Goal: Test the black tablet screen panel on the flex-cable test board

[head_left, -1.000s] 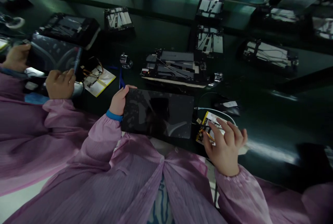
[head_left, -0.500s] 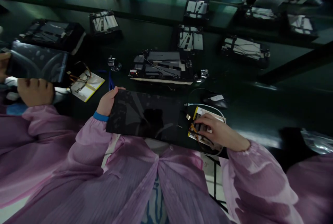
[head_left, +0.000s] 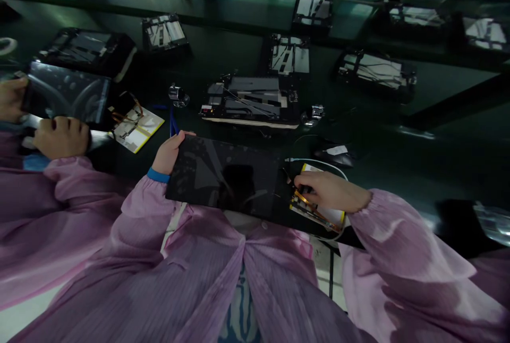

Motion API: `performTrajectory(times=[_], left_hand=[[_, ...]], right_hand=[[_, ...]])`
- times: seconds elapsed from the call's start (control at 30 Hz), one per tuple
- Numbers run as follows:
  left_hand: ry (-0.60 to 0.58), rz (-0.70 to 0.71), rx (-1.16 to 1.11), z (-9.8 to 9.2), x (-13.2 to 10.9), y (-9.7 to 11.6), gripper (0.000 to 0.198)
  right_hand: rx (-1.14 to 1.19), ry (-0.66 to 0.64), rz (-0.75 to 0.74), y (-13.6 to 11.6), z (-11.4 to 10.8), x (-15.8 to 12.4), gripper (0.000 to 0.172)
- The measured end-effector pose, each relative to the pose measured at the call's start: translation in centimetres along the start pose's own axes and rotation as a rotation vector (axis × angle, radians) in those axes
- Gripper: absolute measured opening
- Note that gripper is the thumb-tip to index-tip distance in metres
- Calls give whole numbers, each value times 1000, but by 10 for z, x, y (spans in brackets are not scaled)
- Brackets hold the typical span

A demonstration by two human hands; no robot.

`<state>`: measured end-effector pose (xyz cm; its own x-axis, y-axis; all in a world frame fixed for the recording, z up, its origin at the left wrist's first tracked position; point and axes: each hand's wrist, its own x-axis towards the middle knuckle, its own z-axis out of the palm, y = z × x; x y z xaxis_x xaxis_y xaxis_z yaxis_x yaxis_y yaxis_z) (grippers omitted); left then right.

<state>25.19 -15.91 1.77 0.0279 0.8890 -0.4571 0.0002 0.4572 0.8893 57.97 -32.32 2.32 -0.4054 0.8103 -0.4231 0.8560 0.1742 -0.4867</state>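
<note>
Right hand (head_left: 329, 190): fingers curled down on the battery pack (head_left: 319, 210), fingertips pinching at its orange flex by the panel's right edge; whether anything is gripped is too small to tell.
Left hand (head_left: 169, 152): closed on the left edge of the panel (head_left: 225, 176), thumb on top.
Panel: dark glass sheet, lying flat at the near edge of the bench (head_left: 438, 141), between the two hands, just beside the pack.
Cable (head_left: 319, 163): pale, curving around the far side of the pack.
Chassis (head_left: 251, 101): open frame with boards and wires, just beyond the panel.
Co-worker's hand (head_left: 59, 136): to the left, fist closed at the near edge of a second dark panel (head_left: 66, 92).
Far bench: more open frames in a row.
</note>
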Motion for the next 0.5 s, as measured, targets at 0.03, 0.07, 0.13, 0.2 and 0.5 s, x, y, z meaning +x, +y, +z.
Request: performTrajectory(times=[0.03,0.07,0.13,0.2,0.5], left_hand=[[0,-2,1,-1,1,-1,23],[-1,1,4,-2,2,-2,23],[-15,20,12,-4,4,-3,23],[-35,33,25,-6,6,-5,22],[-41,30,4,-12,10,-9,23]], right_hand=[[13,3,-3,0,0,1,12],[24,11,-4,1,0,2,12],[46,46,2,3,3,3,10],[70,106,21,7,8,1,8],[398,476,-25,-9,41,-74,22]])
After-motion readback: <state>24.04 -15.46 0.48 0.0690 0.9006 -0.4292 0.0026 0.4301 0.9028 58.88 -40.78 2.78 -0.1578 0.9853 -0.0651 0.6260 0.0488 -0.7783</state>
